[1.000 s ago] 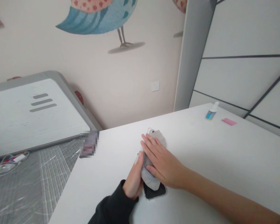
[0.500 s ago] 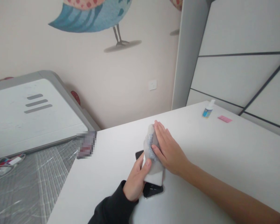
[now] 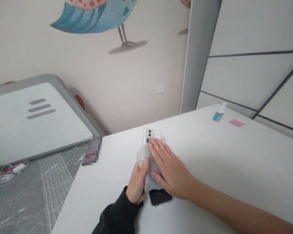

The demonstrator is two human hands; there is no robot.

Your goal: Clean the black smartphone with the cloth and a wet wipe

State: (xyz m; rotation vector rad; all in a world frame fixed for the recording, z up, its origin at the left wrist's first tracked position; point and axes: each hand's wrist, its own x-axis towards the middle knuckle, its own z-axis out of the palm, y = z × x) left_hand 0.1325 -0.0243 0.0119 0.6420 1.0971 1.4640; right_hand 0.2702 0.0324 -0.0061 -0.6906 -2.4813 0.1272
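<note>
The fingers (image 3: 158,148) of my right hand (image 3: 172,174) lie flat and together, pressing a grey cloth (image 3: 143,156) onto a white phone (image 3: 151,134) on the table (image 3: 234,156), while my left hand (image 3: 136,183) clamps the cloth's edge to pin it there. The phone shows three lenses (image 3: 149,135); a dark slab (image 3: 160,197) sticks out below the cloth, and I cannot tell what it is. Farther off sit one small bottle (image 3: 219,113) and one pink card (image 3: 236,123).

Left hand (image 3: 136,183) pinches grey cloth (image 3: 146,159), right hand (image 3: 172,172) covers smartphone (image 3: 150,137)
</note>
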